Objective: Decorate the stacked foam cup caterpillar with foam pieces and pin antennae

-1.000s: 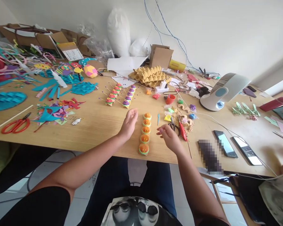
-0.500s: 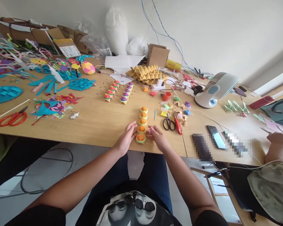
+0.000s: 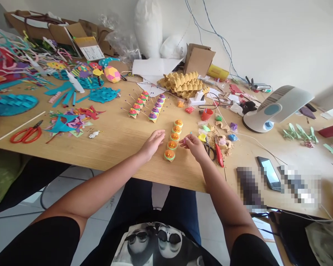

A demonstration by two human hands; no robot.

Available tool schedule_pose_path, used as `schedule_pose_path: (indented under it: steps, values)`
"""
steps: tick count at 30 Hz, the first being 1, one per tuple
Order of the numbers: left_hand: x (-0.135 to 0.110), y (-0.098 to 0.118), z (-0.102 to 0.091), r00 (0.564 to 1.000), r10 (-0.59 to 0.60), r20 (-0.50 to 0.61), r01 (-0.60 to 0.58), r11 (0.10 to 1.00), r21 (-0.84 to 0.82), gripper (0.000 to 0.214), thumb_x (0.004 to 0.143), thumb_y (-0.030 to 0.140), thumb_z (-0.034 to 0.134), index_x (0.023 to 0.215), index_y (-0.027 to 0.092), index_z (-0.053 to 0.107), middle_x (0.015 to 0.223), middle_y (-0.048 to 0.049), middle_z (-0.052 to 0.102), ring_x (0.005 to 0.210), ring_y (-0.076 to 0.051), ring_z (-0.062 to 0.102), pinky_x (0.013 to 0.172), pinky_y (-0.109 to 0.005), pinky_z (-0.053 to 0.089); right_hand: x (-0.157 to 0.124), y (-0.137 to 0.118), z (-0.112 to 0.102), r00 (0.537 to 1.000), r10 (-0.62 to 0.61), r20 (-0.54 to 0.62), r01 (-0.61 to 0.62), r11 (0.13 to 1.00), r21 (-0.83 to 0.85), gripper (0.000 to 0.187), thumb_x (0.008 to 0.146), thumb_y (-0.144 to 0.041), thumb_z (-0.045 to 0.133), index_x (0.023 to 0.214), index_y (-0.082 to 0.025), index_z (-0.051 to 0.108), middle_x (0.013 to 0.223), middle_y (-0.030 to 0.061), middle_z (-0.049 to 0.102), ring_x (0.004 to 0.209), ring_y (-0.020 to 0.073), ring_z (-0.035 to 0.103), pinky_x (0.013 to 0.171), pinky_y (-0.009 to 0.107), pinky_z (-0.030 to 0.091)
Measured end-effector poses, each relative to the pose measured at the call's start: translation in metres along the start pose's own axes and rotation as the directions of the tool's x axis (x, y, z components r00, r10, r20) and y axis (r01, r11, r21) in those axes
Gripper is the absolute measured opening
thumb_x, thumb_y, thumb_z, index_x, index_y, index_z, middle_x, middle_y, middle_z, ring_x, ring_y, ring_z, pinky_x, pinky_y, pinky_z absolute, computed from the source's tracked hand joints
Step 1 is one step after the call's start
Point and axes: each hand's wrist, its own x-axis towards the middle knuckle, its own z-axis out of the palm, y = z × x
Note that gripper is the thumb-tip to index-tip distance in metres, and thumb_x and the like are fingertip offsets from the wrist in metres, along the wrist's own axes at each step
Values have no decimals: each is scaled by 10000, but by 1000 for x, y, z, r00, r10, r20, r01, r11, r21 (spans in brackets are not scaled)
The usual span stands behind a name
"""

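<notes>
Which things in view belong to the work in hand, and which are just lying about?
Seemingly in use:
- orange-topped row, beside the open left hand
- small pink piece, pinched in the right hand

Apparently just lying about:
- white fan
- phone with bluish screen
- red-handled scissors
- egg-carton stack

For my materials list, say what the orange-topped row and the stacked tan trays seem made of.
Orange-topped row: perhaps clay or paint over molded pulp; smooth, fairly matte caps, tan feet below. Stacked tan trays: likely molded paper pulp, dull finish, egg-carton-like peaks.
</notes>
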Motion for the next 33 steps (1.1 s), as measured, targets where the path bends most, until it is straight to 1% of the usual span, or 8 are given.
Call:
schedule_pose_path:
  steps: [2,4,7,12,17,22,29,33]
  values:
    - [1,-9,-1,966,255,-44,-247,959,141,330,938,429,559,1185,215,608,1253,-109,640,1217,-228,591,1027,-397,493,3,7,-1,997,-57,-56,64,989,132,334,781,-504,703,834,-215,545,825,19,715,733,130,648,698,268,474]
    - [0,-16,-2,883,469,-31,-435,841,323,310,957,386,538,1206,212,600,1253,-109,635,1206,-219,584,1004,-383,498,4,15,0,986,-102,-131,130,966,224,342,748,-475,753,873,-223,559,797,2,701,696,122,620,688,263,473]
    - [-1,-22,-3,805,593,-10,-507,697,507,265,972,338,517,1185,208,604,1202,-101,655,1143,-214,595,941,-373,509,1,22,2,980,-135,-149,174,940,293,309,729,-403,801,890,-227,605,759,-29,656,650,97,560,636,234,445]
    - [-3,-21,-3,753,656,46,-530,564,633,253,966,307,528,1186,205,598,1154,-97,666,1089,-224,593,921,-387,503,0,20,4,997,-55,-46,70,888,455,264,666,-358,860,784,-207,677,738,-27,627,624,72,508,591,200,436]
    - [-3,-22,-4,741,670,39,-515,531,673,264,966,310,519,1196,204,591,1166,-101,656,1112,-234,579,923,-389,505,1,17,3,999,34,31,-46,821,569,310,597,-306,901,826,-204,719,798,-8,678,663,81,562,627,202,498]
    - [-2,-23,-5,735,677,36,-513,521,682,265,957,307,529,1192,206,594,1161,-101,651,1119,-233,570,923,-382,511,2,22,3,1000,-12,13,2,787,617,287,586,-240,904,797,-204,714,747,-43,653,629,56,544,613,166,496]
    - [-1,-25,-6,729,682,60,-517,492,700,265,950,295,527,1185,200,603,1140,-99,648,1128,-241,558,922,-384,509,5,26,8,999,-41,19,22,818,574,314,688,-413,838,791,-219,613,735,-23,684,645,91,596,616,201,513]
    - [0,-27,-7,720,691,66,-517,470,715,247,951,301,526,1163,209,611,1148,-89,647,1112,-234,563,955,-390,485,-3,22,3,1000,0,-7,4,827,562,345,638,-323,869,839,-225,606,737,-37,689,675,82,628,639,180,523]
